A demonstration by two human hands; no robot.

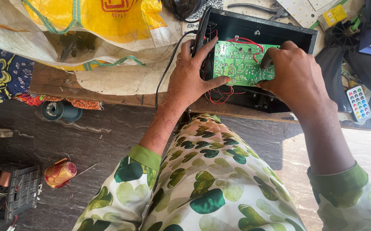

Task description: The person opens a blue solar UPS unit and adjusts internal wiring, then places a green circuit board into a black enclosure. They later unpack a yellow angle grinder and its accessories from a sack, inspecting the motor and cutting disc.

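Observation:
A green circuit board (pixel 241 62) with red wires is held over an open black metal case (pixel 262 30) on a wooden bench. My left hand (pixel 192 77) grips the board's left edge, thumb under it and fingers on the case's left wall. My right hand (pixel 292 75) holds the board's right edge with fingers curled onto its top. A black cable (pixel 168 64) runs from the case down over the bench edge.
A yellow and white woven sack (pixel 87 30) lies at the left of the bench. A small remote (pixel 359 103) with coloured buttons sits at the right. On the dark floor are a wire spool (pixel 59 111), a red and yellow object (pixel 59 173) and a black open device (pixel 10 192).

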